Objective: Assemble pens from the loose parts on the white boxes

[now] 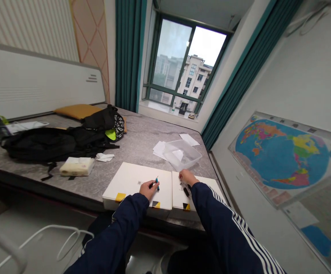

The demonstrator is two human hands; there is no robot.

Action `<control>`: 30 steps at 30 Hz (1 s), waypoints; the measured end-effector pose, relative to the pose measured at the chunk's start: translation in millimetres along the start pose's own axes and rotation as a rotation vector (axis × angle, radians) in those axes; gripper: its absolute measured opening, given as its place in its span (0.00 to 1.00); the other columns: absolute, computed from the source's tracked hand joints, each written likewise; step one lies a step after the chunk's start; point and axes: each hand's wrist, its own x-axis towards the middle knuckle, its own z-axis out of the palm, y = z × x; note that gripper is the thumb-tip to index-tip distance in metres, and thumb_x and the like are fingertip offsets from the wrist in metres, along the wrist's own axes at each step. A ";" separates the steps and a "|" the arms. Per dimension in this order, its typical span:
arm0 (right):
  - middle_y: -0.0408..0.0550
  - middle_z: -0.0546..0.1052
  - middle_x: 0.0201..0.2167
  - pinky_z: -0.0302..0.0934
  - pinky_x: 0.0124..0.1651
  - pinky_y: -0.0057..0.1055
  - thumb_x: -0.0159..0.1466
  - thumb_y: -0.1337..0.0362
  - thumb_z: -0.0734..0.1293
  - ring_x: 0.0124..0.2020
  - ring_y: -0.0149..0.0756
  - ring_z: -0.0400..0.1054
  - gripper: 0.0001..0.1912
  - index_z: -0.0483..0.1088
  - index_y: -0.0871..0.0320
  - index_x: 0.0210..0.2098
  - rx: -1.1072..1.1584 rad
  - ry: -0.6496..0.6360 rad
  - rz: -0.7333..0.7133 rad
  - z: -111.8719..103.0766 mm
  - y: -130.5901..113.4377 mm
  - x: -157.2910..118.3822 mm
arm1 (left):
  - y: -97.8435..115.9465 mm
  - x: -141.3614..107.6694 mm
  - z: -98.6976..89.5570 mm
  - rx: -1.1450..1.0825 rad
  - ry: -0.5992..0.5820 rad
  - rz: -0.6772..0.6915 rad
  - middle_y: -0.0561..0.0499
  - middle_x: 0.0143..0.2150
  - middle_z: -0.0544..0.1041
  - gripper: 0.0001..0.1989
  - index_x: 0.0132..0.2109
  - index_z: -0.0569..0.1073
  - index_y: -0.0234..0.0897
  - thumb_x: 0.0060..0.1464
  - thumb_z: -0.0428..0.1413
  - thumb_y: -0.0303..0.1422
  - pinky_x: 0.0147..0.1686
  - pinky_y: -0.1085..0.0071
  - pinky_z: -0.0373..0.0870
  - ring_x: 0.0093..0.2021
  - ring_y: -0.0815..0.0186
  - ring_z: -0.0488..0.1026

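Two white boxes lie side by side at the near edge of the grey surface, a left box (142, 171) and a right box (205, 182), with yellow and black tape patches on their front edges. Over the left box, my left hand (149, 189) is closed on a small blue and black tool (157, 184), which looks like a pen or screwdriver. My right hand (187, 177) is above the right box with fingers pinched together; what they hold is too small to name. A small black item (186, 191) shows just below that hand.
Behind the boxes sit a clear plastic bin (182, 154) and white papers (189, 139). To the left are a tissue pack (77, 166), a crumpled tissue (104, 157), a black backpack (42, 144) and a yellow cushion (78, 110). A wall with maps (282, 156) borders the right side.
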 end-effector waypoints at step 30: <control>0.49 0.80 0.28 0.57 0.33 0.25 0.56 0.69 0.71 0.29 0.34 0.71 0.07 0.81 0.60 0.35 0.137 -0.100 -0.483 -40.0 -124.8 -17.1 | 3.9 -0.8 0.6 0.104 -0.028 -0.067 0.58 0.17 0.62 0.19 0.33 0.79 0.35 0.44 0.59 0.47 0.25 0.73 0.55 0.21 0.71 0.58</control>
